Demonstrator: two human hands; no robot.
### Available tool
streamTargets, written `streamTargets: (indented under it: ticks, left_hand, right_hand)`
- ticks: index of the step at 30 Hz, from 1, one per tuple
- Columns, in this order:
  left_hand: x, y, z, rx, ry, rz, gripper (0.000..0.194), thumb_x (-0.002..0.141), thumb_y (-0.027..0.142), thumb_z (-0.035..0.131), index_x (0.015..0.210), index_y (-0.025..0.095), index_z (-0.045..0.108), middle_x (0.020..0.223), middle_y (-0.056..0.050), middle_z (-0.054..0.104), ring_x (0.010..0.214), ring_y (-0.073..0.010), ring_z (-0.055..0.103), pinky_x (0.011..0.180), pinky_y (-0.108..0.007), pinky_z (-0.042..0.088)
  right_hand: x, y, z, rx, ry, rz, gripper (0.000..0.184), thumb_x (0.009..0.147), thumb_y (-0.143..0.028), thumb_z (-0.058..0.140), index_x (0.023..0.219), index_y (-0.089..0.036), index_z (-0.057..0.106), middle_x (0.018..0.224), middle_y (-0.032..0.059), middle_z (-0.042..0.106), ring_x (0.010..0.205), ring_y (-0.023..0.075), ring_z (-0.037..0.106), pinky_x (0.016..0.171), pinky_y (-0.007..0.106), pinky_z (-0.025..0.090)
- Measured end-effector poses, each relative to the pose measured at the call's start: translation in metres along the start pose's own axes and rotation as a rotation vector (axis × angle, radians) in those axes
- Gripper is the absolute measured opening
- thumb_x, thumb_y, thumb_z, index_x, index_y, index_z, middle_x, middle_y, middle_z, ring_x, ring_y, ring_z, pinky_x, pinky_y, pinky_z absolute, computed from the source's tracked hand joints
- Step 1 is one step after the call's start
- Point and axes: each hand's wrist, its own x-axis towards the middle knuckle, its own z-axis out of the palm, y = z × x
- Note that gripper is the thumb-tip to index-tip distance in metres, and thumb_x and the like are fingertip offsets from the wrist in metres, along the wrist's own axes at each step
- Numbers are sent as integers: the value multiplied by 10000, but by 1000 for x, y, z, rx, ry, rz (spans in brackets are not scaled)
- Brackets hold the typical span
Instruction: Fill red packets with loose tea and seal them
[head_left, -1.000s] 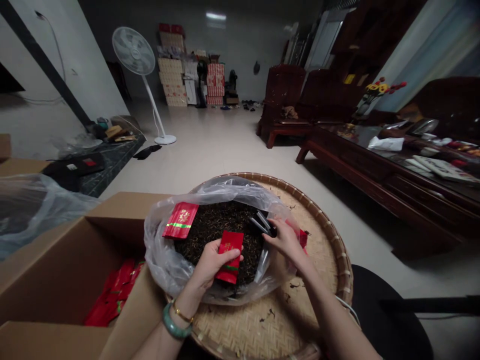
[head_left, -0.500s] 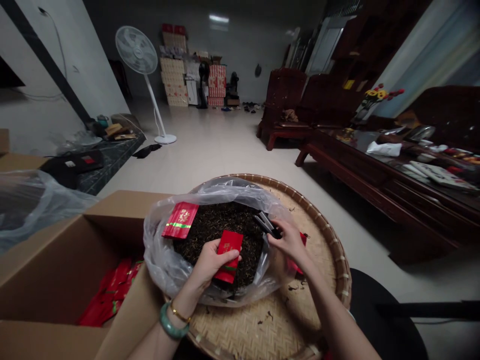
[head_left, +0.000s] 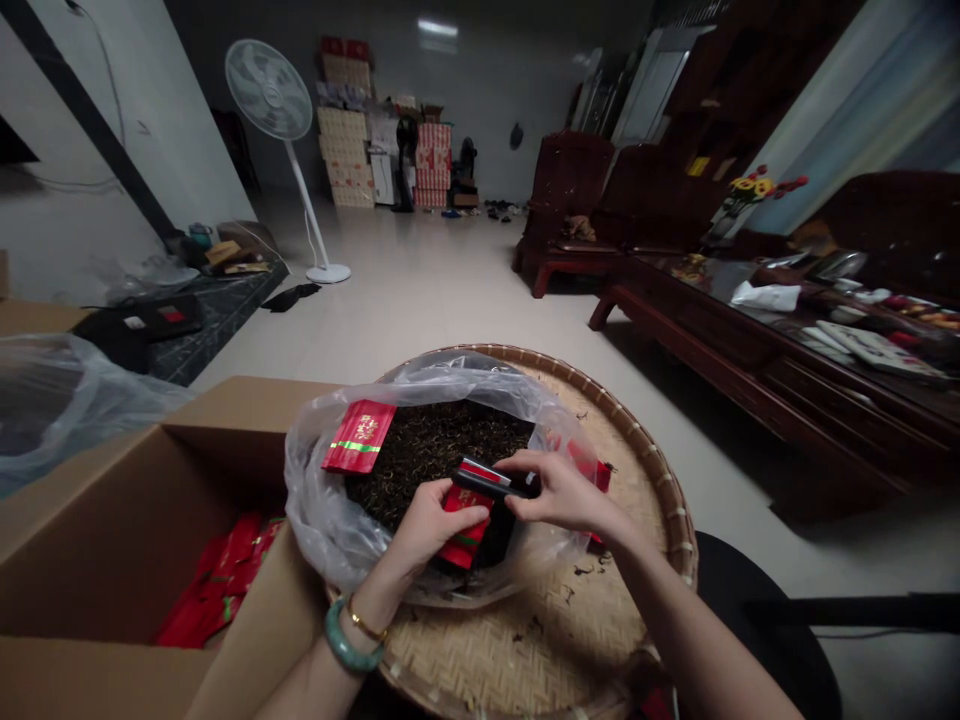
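Note:
My left hand [head_left: 431,522] pinches a small red packet [head_left: 463,540] between thumb and fingers, above dark, twisted dried tea leaves [head_left: 427,435]. A black, stapler-shaped hand sealer [head_left: 484,484] is in my right hand [head_left: 555,490], its long jaws lying across the packet's upper end. Whether the jaws press on the packet, I cannot tell. The tea fills a clear plastic bag [head_left: 311,530] with its mouth wide open. Another red packet [head_left: 360,436] with a green-gold stripe lies on the tea at the bag's left side. More red packets [head_left: 598,490] lie partly hidden right of the bag.
The bag sits on a round woven bamboo tray [head_left: 517,650] with stray leaves. At left stands an open cardboard box [head_left: 247,405] holding several red packets [head_left: 217,585]. A black round stool [head_left: 780,640] is at lower right, a wooden table [head_left: 720,350] beyond, a white fan [head_left: 270,90] farther back.
My right hand has moved left, bringing the sealer from beside the packet onto its upper end. My left hand keeps its hold on the packet. The view has shifted slightly.

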Motion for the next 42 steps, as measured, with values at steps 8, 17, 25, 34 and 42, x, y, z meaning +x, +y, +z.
streamTargets:
  ticks: [8, 17, 25, 34, 42]
  left_hand:
    - [-1, -2, 0, -6, 11, -70, 354, 550, 331, 808, 767, 83, 680, 678, -83, 713, 556, -159, 636, 507, -222, 476]
    - [2, 3, 2, -34, -38, -59, 349, 553, 323, 807, 775, 92, 668, 672, -79, 712, 559, -156, 640, 539, -227, 483]
    - [4, 5, 4, -6, -37, -53, 343, 567, 328, 799, 776, 92, 665, 668, -73, 706, 545, -142, 627, 524, -220, 475]
    - [3, 7, 4, 25, -36, -85, 378, 544, 352, 804, 766, 85, 657, 652, -66, 703, 537, -137, 621, 523, -220, 474]
    - [5, 8, 4, 23, -41, -73, 375, 555, 336, 795, 801, 85, 662, 657, -58, 704, 537, -134, 621, 522, -216, 479]
  right_hand:
    - [3, -8, 4, 13, 20, -11, 279, 729, -183, 592, 986, -178, 699, 895, 51, 696, 790, 181, 614, 695, 266, 445]
    - [3, 15, -4, 272, -7, 182, 355, 697, -231, 597, 1032, -146, 679, 969, 52, 711, 830, 202, 625, 712, 293, 473]
    - [-1, 14, -5, 198, 50, 152, 367, 672, -224, 622, 1027, -152, 687, 990, 63, 712, 865, 218, 631, 749, 311, 485]
    - [2, 10, -1, 197, -1, 134, 329, 704, -227, 593, 1005, -151, 702, 894, 38, 721, 742, 174, 616, 648, 257, 458]
    - [1, 15, 2, 299, 30, 158, 332, 680, -253, 626, 989, -159, 703, 885, 34, 717, 747, 179, 609, 670, 274, 464]
